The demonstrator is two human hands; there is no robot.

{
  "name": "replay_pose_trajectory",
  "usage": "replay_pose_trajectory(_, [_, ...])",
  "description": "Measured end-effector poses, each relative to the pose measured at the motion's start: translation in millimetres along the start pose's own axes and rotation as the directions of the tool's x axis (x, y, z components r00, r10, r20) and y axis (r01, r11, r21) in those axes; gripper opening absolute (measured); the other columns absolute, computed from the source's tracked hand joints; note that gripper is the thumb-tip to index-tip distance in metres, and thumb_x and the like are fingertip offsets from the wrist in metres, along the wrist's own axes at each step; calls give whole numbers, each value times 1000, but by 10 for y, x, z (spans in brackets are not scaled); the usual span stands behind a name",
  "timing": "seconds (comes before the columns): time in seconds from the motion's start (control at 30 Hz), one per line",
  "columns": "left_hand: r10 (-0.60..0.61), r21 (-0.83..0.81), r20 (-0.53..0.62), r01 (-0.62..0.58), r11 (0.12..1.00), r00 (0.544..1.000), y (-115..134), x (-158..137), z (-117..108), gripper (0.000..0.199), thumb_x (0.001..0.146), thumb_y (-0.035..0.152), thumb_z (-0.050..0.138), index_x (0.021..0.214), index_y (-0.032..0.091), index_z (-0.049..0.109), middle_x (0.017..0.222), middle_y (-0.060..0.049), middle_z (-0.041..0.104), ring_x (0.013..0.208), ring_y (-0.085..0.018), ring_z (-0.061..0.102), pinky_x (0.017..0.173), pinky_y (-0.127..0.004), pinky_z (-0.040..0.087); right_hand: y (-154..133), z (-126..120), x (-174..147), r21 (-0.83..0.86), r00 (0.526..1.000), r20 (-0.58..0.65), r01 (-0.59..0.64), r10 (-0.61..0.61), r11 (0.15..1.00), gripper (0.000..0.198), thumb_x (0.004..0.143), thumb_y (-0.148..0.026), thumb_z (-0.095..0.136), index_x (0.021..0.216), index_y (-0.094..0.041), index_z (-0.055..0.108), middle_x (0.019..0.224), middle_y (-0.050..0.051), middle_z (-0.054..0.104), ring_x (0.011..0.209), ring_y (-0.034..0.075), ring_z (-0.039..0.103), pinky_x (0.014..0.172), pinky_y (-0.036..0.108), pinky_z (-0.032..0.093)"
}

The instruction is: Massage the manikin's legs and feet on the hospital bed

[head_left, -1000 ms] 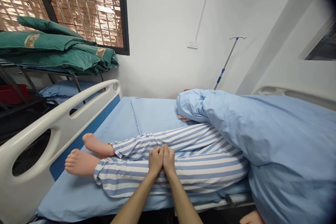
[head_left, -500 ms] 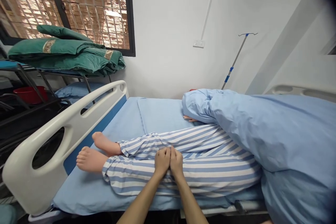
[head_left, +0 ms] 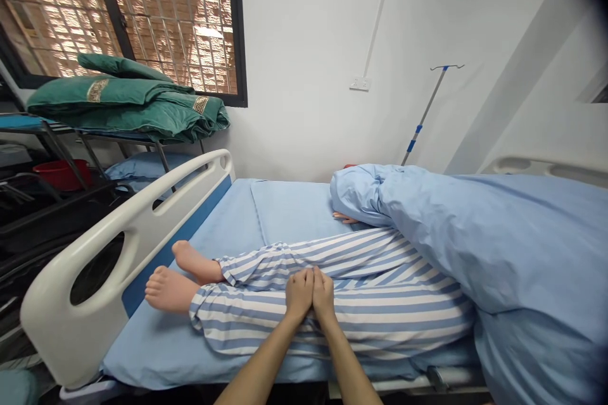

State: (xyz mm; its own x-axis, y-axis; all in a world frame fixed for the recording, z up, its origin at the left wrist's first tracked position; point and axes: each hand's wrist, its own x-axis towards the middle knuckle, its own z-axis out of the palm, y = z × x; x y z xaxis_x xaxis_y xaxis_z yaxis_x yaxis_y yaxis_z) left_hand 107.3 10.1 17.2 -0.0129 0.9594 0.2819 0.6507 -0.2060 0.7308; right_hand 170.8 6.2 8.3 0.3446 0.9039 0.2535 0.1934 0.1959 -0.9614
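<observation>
Two legs in blue-and-white striped trousers [head_left: 403, 307] lie stretched out on the bed, toes up. The bare feet [head_left: 171, 290] are smooth and doll-like, as on a care manikin. Across the nearer leg, around knee or shin height, my left hand [head_left: 299, 294] and my right hand [head_left: 323, 294] press side by side, thumbs' sides touching. Both have their fingers curled down over the far side of that trouser leg, so the fingertips are hidden. A light blue quilt [head_left: 441, 221] is folded back over the upper body, and fingers of the figure's hand [head_left: 344, 218] peek out beneath it.
At the left stands the bed's cream footboard [head_left: 90, 253]. Behind it, green folded bedding [head_left: 137, 104] rests on a rack near a barred window, with a red basin [head_left: 64, 174] lower down. A drip pole [head_left: 425, 114] leans by the wall. A metal side rail [head_left: 451, 376] runs along the near edge.
My view has turned slightly, so the footboard and feet sit a little further right. Both hands keep their place on the nearer leg; nothing is let go.
</observation>
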Motion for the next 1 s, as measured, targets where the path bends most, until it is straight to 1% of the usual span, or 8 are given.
replay_pose_trajectory(0.1, [8, -38, 7, -7, 999, 1000, -30, -3, 13, 34, 79, 29, 28, 57, 17, 52, 61, -4, 56, 59, -11, 47, 58, -23, 27, -61, -22, 68, -6, 999, 44, -16, 17, 1000, 37, 74, -42, 37, 49, -15, 40, 46, -2, 41, 47, 9, 34, 45, 21, 29])
replay_pose_trajectory(0.2, [10, -75, -7, -11, 997, 1000, -32, -3, 14, 36, 79, 28, 27, 56, 17, 51, 58, -3, 56, 57, -11, 46, 57, -22, 27, -171, -76, 153, -34, 996, 78, 37, -34, 999, 38, 73, -44, 40, 47, -16, 36, 44, -4, 36, 46, 8, 31, 44, 21, 26])
replay_pose_trajectory(0.3, [24, -95, -5, -24, 995, 1000, -18, -14, 2, 38, 80, 29, 25, 53, 17, 49, 53, -1, 53, 53, -10, 44, 54, -22, 26, -212, -103, 177, -30, 998, 59, 39, -37, 999, 40, 74, -45, 38, 47, -17, 35, 42, -5, 32, 44, 8, 28, 43, 21, 25])
replay_pose_trajectory(0.53, [-27, -220, -48, 16, 975, 998, 12, -57, -48, 40, 79, 35, 25, 52, 16, 47, 52, -2, 52, 51, -10, 44, 52, -22, 27, -31, -21, -20, -93, 996, 42, 79, -75, 993, 40, 75, -43, 37, 52, -13, 50, 50, 3, 51, 48, 11, 40, 48, 22, 30])
replay_pose_trajectory(0.63, [-34, -252, -46, 21, 967, 998, 25, -59, -55, 38, 78, 35, 27, 52, 16, 48, 52, -1, 53, 51, -10, 44, 52, -22, 28, -20, -19, -34, -100, 996, 47, 83, -78, 992, 39, 76, -42, 37, 52, -13, 50, 49, 3, 52, 47, 11, 40, 48, 22, 31])
replay_pose_trajectory(0.73, [-97, -294, -41, 80, 952, 994, 80, 10, -56, 34, 76, 34, 31, 51, 16, 47, 52, 0, 52, 52, -9, 44, 53, -21, 29, -21, -31, -13, -92, 996, 51, 80, -76, 993, 38, 76, -40, 36, 53, -13, 50, 49, 2, 51, 48, 11, 41, 48, 21, 31])
replay_pose_trajectory(0.87, [-195, -385, -4, 179, 905, 981, 199, 147, -57, 34, 73, 33, 32, 44, 16, 38, 42, 3, 40, 45, -8, 36, 46, -20, 26, -14, -43, 4, -23, 996, 54, 65, -64, 998, 39, 76, -41, 35, 53, -13, 50, 50, 2, 50, 50, 12, 41, 48, 22, 32])
replay_pose_trajectory(1.0, [-177, -399, -41, 146, 905, 983, 193, 82, -23, 33, 74, 34, 31, 47, 17, 39, 45, 2, 43, 47, -8, 37, 48, -20, 27, -40, -49, 2, 17, 998, 38, 42, -43, 999, 39, 74, -43, 37, 53, -13, 50, 49, 2, 50, 50, 12, 43, 47, 23, 33])
